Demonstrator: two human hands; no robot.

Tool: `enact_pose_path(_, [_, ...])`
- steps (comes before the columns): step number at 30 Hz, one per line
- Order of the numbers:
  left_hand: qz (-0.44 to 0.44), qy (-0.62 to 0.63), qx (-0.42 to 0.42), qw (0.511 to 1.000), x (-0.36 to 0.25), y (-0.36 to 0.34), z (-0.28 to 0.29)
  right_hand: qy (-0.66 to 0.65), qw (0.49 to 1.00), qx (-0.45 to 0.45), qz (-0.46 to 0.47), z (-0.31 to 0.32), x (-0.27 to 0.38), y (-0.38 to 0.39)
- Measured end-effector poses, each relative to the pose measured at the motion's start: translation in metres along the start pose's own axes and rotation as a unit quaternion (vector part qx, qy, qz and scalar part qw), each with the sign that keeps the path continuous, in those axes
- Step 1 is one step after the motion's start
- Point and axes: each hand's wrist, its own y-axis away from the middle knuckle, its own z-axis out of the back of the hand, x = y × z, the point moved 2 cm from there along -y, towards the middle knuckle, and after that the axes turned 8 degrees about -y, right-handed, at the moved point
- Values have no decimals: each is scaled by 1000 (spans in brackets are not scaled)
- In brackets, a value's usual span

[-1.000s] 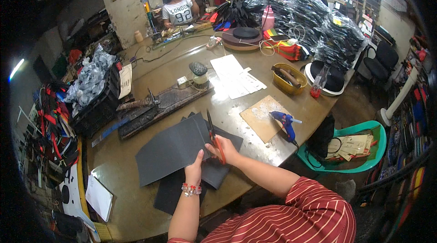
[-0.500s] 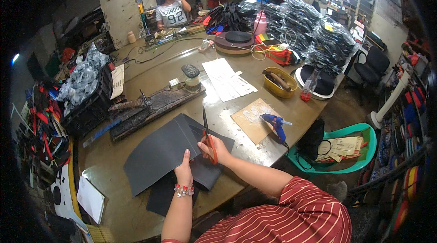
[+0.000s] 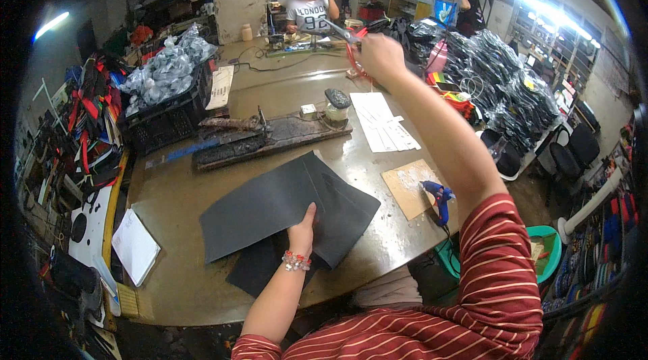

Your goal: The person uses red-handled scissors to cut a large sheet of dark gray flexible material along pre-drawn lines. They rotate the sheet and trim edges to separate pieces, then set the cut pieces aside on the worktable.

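Observation:
My left hand [image 3: 302, 230] grips the near edge of a dark grey sheet [image 3: 253, 218], thumb on top and fingers hidden underneath. More dark sheets [image 3: 347, 211] lie under it on the glossy table [image 3: 169, 292]. My right hand [image 3: 380, 56] is raised high over the back of the table, blurred, closed on red-handled scissors [image 3: 352, 49] that point forward-left; I cannot tell whether their blades are apart. Right of the sheets, a blue glue gun [image 3: 439, 201] rests by a tan board [image 3: 401, 184]. White paper patterns [image 3: 378, 127] lie behind them.
A long dark block [image 3: 236, 154] with tools and a black crate [image 3: 165, 124] sit at left. Bagged goods [image 3: 509, 80] are piled back right. Two people [image 3: 310, 12] [image 3: 442, 6] are across the table. A green plastic chair [image 3: 547, 252] stands below the right edge.
My right hand has lifted the scissors from the sheets up toward the back of the table. My left hand still holds the sheet. The view has tilted.

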Motion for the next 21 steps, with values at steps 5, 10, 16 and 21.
enact_pose_path(5, [40,-17,-8,999,7,-6,4,25,998,27,-46,33,26,-47])
enact_pose_path(10, [53,21,-11,998,9,-5,3,33,997,36,-52,24,34,-53])
enact_pose_path(16, [38,0,-1,999,3,-2,2,-111,989,-82,55,-27,27,54])
enact_pose_path(21, [17,25,-17,999,1,4,-5,-389,920,-28,-30,-94,34,224])
